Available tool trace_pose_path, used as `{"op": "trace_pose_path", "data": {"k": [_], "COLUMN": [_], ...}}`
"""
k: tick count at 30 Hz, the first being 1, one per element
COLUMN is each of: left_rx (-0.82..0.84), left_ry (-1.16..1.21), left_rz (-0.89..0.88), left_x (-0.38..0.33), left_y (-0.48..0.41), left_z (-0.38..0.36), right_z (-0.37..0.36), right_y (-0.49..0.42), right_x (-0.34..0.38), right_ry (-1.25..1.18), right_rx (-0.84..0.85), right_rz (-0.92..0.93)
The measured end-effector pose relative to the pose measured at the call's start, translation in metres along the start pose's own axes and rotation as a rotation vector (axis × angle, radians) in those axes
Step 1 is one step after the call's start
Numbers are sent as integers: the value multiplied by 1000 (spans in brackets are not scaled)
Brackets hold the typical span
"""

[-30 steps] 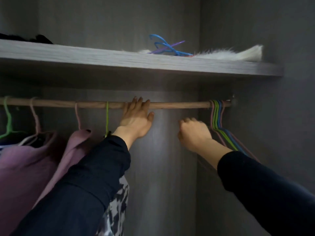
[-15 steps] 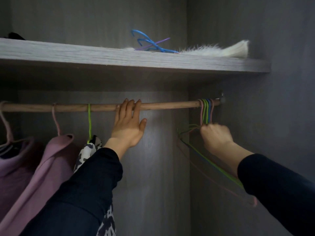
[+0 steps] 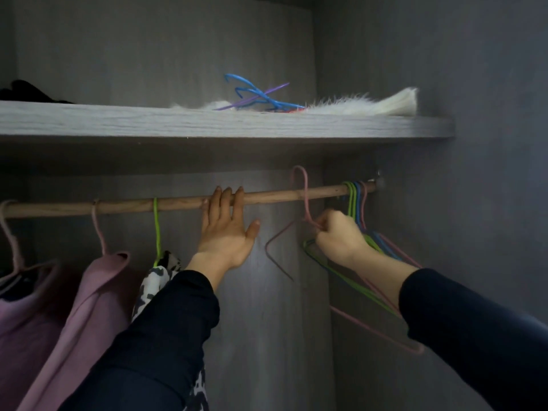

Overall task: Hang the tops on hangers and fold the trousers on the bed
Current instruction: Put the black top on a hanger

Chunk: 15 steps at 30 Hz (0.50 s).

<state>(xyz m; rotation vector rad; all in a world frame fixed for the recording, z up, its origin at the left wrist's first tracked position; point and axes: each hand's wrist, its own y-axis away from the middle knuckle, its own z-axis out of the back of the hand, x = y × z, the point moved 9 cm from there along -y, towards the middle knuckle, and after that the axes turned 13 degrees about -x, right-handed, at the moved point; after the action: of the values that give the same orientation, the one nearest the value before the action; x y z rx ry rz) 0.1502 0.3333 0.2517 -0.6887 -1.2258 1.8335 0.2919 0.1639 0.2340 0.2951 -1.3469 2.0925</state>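
Head view: hung tops (image 3: 98, 292) are seen left on the rail (image 3: 275, 196). The left hand (image 3: 226, 235) is laid, fingers straight, over the rail; by the right hand (image 3: 338, 237) a pink hanger (image 3: 306, 200) is pinched in a closed grip, hook clear above the rail. Hanger-fetching is judged in hand; next it must be drawn free.

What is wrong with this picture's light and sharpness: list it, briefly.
Head view: dim throughout, no glare; heavy shadow under the shelf; the dark sleeves show almost no detail; the hanging rod looks slightly bowed by the wide lens; the pink tops at the left edge are soft; the pink hanger gripped by the right hand reads clearly.
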Motion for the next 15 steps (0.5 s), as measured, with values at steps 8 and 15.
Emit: {"op": "trace_pose_path", "data": {"k": [8,15], "left_rx": [32,17], "left_ry": [187,379], "left_rz": [166,239], "left_x": [-28,-99], "left_y": [32,107], "left_z": [20,55], "right_z": [29,97], "right_y": [44,123], "right_x": [3,-28], "right_ry": [-77,-139], "right_rx": [-32,162], "right_rz": [38,-86]}}
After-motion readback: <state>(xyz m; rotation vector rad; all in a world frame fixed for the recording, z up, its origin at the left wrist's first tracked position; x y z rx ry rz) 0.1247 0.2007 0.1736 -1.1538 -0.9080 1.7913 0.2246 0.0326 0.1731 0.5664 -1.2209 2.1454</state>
